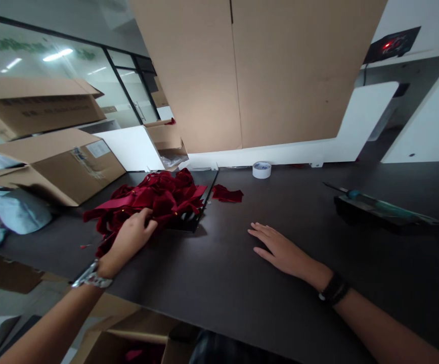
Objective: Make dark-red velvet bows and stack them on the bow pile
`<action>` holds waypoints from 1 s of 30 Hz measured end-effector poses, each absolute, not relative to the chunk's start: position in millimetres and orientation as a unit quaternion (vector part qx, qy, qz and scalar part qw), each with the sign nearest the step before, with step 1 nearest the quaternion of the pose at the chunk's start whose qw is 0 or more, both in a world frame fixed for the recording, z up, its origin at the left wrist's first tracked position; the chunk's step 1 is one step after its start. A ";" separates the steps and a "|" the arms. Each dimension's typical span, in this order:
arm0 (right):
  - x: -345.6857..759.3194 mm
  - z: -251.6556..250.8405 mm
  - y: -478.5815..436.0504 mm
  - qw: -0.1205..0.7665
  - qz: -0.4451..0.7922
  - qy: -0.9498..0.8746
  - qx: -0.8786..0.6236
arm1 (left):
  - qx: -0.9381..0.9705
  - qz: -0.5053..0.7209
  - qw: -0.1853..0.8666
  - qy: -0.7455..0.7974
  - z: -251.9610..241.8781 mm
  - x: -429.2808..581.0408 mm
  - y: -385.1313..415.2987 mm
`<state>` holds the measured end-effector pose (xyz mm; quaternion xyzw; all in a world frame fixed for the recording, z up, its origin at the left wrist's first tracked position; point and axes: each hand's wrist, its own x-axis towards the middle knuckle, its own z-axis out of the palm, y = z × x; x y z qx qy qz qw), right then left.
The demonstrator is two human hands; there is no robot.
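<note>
A limp, light heap of red velvet ribbon [147, 198] lies on the dark tabletop [288, 202], best gathered by its folds. The left hand [129, 243] curls on its near edge, grip unclear; the right hand [284, 248] lies open and empty, well right of the heap.

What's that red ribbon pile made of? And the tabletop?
The red ribbon pile looks like velvet: dull, fuzzy cloth with soft folds. The tabletop looks like dark laminate, smooth with a faint shine, though it could be painted wood.
</note>
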<state>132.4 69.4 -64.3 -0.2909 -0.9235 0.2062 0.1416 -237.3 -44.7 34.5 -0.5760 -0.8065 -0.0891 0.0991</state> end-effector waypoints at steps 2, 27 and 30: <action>132.6 -63.8 69.0 0.138 0.201 -0.925 -0.292 | -0.566 -0.152 0.046 -0.809 50.8 -238.6 -39.9; 132.6 -69.7 70.9 0.164 0.202 -0.922 -0.287 | -0.525 -0.374 0.455 -0.614 118.1 -201.6 -46.7; 133.6 -71.7 71.6 0.178 0.212 -0.918 -0.284 | -0.600 -0.414 0.360 -0.582 128.5 -165.4 -58.4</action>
